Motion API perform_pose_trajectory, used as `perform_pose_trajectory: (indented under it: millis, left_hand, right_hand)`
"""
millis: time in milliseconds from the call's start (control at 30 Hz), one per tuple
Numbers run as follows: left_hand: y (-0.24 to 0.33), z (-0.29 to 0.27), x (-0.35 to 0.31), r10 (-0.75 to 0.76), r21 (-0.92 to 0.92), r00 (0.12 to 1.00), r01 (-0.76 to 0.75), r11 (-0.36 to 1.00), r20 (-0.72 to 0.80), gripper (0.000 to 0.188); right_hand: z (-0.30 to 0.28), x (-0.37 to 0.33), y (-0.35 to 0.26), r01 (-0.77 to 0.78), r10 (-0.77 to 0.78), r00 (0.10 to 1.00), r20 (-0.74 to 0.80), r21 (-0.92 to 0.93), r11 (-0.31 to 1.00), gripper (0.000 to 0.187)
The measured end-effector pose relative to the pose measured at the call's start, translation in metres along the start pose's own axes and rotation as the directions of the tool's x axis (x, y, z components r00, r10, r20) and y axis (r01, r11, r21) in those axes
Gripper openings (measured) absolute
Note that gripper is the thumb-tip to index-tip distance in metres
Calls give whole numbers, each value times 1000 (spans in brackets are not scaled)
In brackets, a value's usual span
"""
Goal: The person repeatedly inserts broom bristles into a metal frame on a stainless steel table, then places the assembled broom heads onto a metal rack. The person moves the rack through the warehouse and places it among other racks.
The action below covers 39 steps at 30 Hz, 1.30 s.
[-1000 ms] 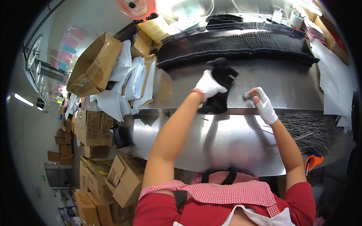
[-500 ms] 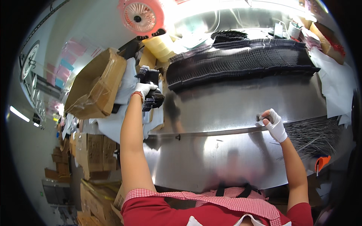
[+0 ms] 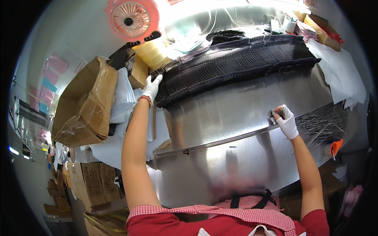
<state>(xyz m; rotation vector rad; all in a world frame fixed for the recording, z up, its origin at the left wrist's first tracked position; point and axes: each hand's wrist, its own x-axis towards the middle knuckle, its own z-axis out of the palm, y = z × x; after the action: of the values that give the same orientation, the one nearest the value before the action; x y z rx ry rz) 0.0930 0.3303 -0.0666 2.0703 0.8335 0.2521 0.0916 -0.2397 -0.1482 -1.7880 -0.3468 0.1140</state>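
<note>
A long row of thin black pieces (image 3: pixel 232 63), packed side by side, lies across the far part of the metal table; their exact kind I cannot tell. My left hand (image 3: pixel 152 87), in a white glove, rests against the row's left end, thumb and fingers apart. My right hand (image 3: pixel 286 122), in a white glove with thumb and forefinger bare, is held curled over the near table to the right. Something small and dark grey shows at its fingertips, too small to make out. Beside that hand lies a heap of thin dark strips (image 3: pixel 323 124).
An open cardboard box (image 3: pixel 84 104) and white sheets (image 3: pixel 123 98) stand left of my left arm. A pink fan (image 3: pixel 132 21) and yellow tape rolls (image 3: pixel 151 54) are behind. A raised seam (image 3: pixel 220 141) crosses the metal table. An orange-handled tool (image 3: pixel 336 147) lies at the right edge.
My left hand carried a bundle of black pieces to the row's left end and its grip has loosened there. The right hand stays curled in about the same place. The view has turned slightly.
</note>
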Motion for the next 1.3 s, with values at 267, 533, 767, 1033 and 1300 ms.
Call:
perform_pose_trajectory:
  millis: [267, 533, 767, 1033, 1300]
  left_hand:
    - [-11, 19, 17, -22, 580, 969, -129, 804, 245, 71]
    - [65, 63, -24, 821, 605, 571, -656, 452, 6, 47]
    - [238, 257, -297, 805, -109, 409, -862, 496, 429, 52]
    - [359, 508, -616, 504, -713, -504, -491, 501, 701, 41]
    - [387, 607, -987, 306, -811, -938, 50, 583, 162, 48]
  right_hand:
    - [10, -4, -11, 2, -11, 997, -83, -99, 995, 11]
    - [-63, -118, -34, -33, 24, 990, -139, -61, 998, 9]
    - [-218, -290, -49, -216, 198, 915, -351, -15, 976, 10]
    - [-357, -499, -89, -442, -146, 303, -942, -275, 854, 18]
    - [-352, -760, -198, -943, -920, -290, -265, 244, 227, 52]
